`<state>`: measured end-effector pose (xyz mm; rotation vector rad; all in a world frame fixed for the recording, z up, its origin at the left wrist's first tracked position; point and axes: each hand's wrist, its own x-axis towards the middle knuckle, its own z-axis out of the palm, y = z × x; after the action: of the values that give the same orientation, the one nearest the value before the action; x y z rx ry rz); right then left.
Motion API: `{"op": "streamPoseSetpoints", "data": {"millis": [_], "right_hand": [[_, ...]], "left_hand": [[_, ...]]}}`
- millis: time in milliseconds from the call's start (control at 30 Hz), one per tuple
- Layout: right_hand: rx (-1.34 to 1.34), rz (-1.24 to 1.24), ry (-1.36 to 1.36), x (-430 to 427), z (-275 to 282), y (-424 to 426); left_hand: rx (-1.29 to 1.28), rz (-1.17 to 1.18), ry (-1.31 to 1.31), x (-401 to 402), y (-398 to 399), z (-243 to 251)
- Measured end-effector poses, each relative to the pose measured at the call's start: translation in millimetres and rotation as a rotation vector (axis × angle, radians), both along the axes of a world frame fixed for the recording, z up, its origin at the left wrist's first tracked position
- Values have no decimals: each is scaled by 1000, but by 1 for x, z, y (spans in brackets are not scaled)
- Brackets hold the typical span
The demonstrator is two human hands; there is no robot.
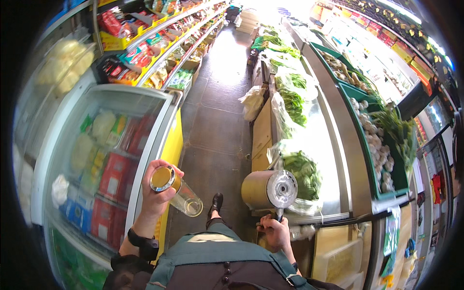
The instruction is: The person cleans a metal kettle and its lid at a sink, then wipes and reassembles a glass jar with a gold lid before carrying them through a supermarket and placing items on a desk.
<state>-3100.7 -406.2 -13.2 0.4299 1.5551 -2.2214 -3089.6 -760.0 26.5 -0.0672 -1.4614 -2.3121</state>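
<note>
My left hand [151, 201] grips a clear glass bottle [186, 199] around its gold-coloured cap [162, 177]. The bottle is tilted and looks empty, its base pointing down and to the right. In my right hand [275, 232] is the dark handle of a cylindrical metal vessel [257, 188], perhaps a kettle, with a shiny silver round end [282, 189]. That vessel is held beside the vegetable counter, in front of a bag of leafy greens [301, 174]. My left forearm passes next to the glass-topped freezer [145, 152].
An aisle floor [217, 127] runs ahead between packet-filled shelves [159, 47] on the left and a counter edge [335, 145] on the right. Garlic bulbs [377, 152] fill a green crate [393, 194]. A white plastic bag [252, 103] hangs into the aisle.
</note>
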Motion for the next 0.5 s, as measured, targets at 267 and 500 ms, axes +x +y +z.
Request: {"op": "streamPoseSetpoints", "data": {"millis": [267, 500], "right_hand": [[97, 38, 45, -286, -4, -65], [99, 89, 105, -520, 5, -130]], "left_hand": [[54, 180, -56, -215, -67, -26], [79, 402, -94, -383, -161, -47]]}}
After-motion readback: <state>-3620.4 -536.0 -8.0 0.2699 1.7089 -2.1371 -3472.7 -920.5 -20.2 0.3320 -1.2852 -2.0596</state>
